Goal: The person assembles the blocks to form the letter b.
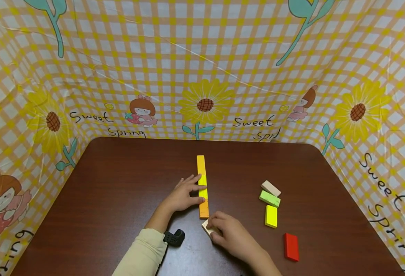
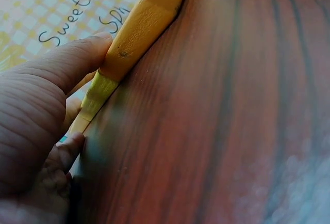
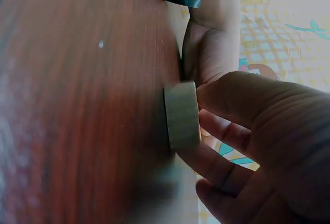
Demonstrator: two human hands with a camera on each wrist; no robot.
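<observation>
Block row point(image 1: 202, 186), frame centre: orange, yellow, orange blocks laid end to end in a straight line running away from the person. Left hand point(image 1: 185, 195) lies flat w/ straight fingers against the row's left side, fingertips touching the yellow block; left wrist view shows the same, fingers pressed along the row. Right hand point(image 1: 230, 234) pinches a pale block point(image 1: 208, 227) just below the row's near end, at a slant, not yet in line; right wrist view shows thumb and fingers curled round it.

Progress, as I judge it: 3 blocks placed, 4th about to join. Still loose at right of frame: beige block point(image 1: 270, 188), green block point(image 1: 269, 198), yellow block point(image 1: 271, 216), red block point(image 1: 291, 247).

Surface: dark brown wood-grain table point(image 1: 119, 199). Around it a yellow check cloth point(image 1: 202, 57) w/ sunflowers & "Sweet Spring" print, on three sides.
</observation>
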